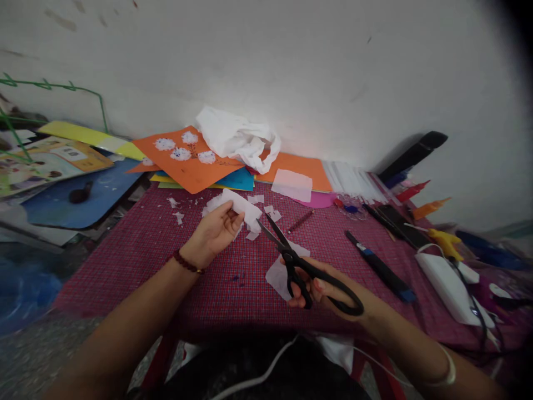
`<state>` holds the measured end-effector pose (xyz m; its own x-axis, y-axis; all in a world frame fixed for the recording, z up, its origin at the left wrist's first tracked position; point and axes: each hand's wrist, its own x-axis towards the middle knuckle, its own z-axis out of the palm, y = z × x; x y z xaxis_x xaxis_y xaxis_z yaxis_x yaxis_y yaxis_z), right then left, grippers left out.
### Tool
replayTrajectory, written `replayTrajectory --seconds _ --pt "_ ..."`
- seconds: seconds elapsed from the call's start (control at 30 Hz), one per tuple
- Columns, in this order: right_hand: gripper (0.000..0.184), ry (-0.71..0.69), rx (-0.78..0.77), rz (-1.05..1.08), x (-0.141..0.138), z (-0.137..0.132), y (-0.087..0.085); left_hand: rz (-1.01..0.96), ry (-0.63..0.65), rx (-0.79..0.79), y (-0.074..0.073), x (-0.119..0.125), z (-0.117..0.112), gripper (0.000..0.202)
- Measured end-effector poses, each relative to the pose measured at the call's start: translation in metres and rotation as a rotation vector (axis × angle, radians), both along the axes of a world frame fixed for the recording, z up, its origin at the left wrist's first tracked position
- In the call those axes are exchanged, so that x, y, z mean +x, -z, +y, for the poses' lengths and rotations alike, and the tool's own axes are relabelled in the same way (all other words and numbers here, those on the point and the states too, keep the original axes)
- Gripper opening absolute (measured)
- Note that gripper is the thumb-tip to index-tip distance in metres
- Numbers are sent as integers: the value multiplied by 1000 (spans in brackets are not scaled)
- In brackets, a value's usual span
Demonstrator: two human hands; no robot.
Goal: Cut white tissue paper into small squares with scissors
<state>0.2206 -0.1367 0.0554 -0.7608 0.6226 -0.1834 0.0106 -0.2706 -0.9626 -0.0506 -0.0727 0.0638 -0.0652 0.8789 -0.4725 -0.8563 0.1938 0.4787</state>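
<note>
My left hand pinches a strip of thin white paper between thumb and fingers, above the table. In my right hand is a pair of black-handled scissors, its blades parted and pointing at the strip's right end. Whether the blades touch the paper I cannot tell. Small cut paper pieces lie around and under the strip. Beneath my right hand rests a larger white sheet, partly hidden by the hand and scissors.
Behind lie orange sheets with white paper flowers and a crumpled white plastic bag. A maroon pencil and a black-and-blue cutter-like tool lie to the right. Farther right are a yellow glue gun and a white power strip.
</note>
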Motion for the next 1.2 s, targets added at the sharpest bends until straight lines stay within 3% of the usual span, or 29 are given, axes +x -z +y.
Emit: replayTrajectory --seconds 0.3,0.7,1.03,1.2 --pt "45 -28 37 2 0 1 1 3 0 -10 0 -1 1 25" --pt "44 -16 -66 61 2 6 14 48 12 -7 2 0 0 29" --pt "37 32 -153 121 -6 0 7 150 125 172 6 4 -6 16" --pt "43 73 -263 210 -9 0 16 202 171 222 8 6 -10 14"
